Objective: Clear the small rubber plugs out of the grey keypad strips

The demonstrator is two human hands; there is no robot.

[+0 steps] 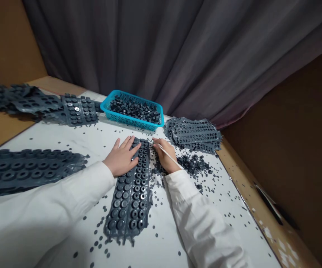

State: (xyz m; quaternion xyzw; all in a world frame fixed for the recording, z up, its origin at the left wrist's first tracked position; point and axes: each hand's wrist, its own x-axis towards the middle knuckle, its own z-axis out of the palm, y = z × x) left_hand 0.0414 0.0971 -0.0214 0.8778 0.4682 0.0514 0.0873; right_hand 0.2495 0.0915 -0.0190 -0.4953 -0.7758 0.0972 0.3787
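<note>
A dark grey rubber sheet [129, 203] with rows of raised round parts lies lengthwise on the white tabletop. My left hand [121, 158] rests flat on its upper left part, fingers spread. Just right of the sheet's far end, my right hand [165, 154] is closed around a thin white stick [166, 152], whose tip is near the sheet's upper right edge. In the right-hand columns of the sheet, the round parts show holes in their centres; many in the left columns look filled. Small dark discs lie scattered around the sheet.
Behind the sheet is a blue basket [131, 121] of small dark pieces. Perforated grey sheets [194, 134] are stacked at the back right, beyond a pile of dark bits [196, 163]. More studded sheets lie at the left [24, 169] and back left [80, 109]. A grey curtain [150, 48] hangs behind.
</note>
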